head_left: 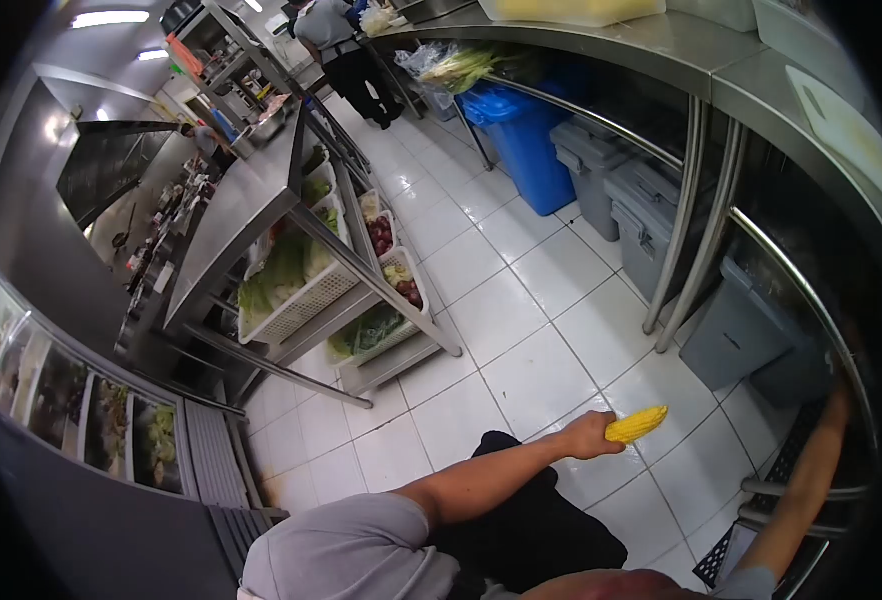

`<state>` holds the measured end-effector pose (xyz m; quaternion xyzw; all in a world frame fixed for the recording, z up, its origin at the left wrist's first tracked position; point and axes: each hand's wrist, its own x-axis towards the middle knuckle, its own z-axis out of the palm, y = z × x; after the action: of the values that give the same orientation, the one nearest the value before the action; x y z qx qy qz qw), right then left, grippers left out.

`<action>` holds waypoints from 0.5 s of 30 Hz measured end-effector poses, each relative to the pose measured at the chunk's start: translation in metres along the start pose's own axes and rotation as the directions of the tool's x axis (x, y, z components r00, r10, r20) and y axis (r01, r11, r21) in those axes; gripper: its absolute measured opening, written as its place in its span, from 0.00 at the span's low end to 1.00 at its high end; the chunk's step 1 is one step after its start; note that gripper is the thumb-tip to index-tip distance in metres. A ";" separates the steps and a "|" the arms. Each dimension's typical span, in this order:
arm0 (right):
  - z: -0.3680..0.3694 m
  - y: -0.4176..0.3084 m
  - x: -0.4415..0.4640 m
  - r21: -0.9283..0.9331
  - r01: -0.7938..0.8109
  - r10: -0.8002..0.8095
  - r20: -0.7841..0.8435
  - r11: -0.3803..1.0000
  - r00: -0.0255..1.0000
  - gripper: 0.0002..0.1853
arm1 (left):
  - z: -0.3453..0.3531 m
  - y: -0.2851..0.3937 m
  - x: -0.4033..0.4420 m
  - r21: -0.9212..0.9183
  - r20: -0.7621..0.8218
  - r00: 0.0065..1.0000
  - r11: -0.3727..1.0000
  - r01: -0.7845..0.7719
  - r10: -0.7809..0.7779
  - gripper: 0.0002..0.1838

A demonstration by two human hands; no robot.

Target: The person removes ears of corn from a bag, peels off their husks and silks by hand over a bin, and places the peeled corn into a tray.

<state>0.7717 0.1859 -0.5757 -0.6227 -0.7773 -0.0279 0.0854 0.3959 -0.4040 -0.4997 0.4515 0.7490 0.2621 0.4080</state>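
Note:
My left hand (pixel 591 435) is closed around the lower end of a yellow corn cob (pixel 637 425), which points to the right above the white tiled floor. On the right, my right arm reaches up beneath the steel counter. My right hand (pixel 846 375) is in deep shadow by the counter's lower rail, beside a grey bin (pixel 741 325); its fingers and anything in them cannot be made out.
A steel counter (pixel 701 55) curves overhead on the right, with a blue bin (pixel 521 140) and grey bins (pixel 646 220) below. Left stands a steel table (pixel 251 180) over vegetable crates (pixel 311 305). Two people are in the background, one near the top centre (pixel 346 60).

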 end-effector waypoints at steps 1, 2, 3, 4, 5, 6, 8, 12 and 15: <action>0.003 0.002 -0.002 -0.022 0.027 -0.027 0.011 0.999 1.000 0.26 | 0.003 0.001 -0.004 -0.023 0.010 1.000 1.000 0.020 -0.019 0.30; 0.004 0.002 -0.002 -0.023 0.062 -0.062 0.016 0.998 0.998 0.27 | 0.005 -0.002 -0.010 -0.029 -0.020 1.000 0.999 0.020 -0.020 0.30; 0.006 0.002 -0.008 -0.044 0.112 -0.112 0.013 0.993 0.994 0.28 | 0.010 -0.008 -0.016 -0.036 -0.046 0.999 0.999 0.017 -0.018 0.31; 0.022 0.006 -0.013 -0.071 0.203 -0.204 -0.004 0.977 0.979 0.29 | 0.017 -0.009 -0.025 -0.049 -0.074 0.997 0.999 0.009 -0.013 0.31; 0.052 0.016 -0.011 -0.130 0.330 -0.340 -0.063 0.935 0.938 0.30 | 0.020 -0.005 -0.035 -0.077 -0.099 0.995 0.997 0.015 -0.023 0.31; 0.086 0.026 -0.012 -0.210 0.417 -0.453 -0.161 0.884 0.877 0.31 | 0.020 0.002 -0.044 -0.101 -0.128 0.991 0.995 0.014 -0.027 0.31; -0.128 -0.103 -0.122 0.169 0.021 -0.037 0.092 0.985 0.995 0.36 | 0.012 0.032 -0.071 -0.148 -0.176 0.984 0.989 0.002 -0.028 0.30; -0.248 -0.138 -0.255 0.298 0.094 -0.067 -0.099 0.950 0.993 0.42 | -0.034 0.129 -0.127 -0.236 -0.181 0.983 0.970 -0.050 0.007 0.30; -0.326 -0.127 -0.344 0.749 -0.005 -0.045 0.046 0.663 0.998 0.20 | -0.072 0.206 -0.164 -0.319 -0.165 0.974 0.926 -0.201 0.154 0.28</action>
<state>0.7522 -0.2230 -0.3044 -0.5248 -0.7293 0.3113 0.3095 0.4731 -0.4582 -0.2431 0.4228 0.6759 0.4514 0.4009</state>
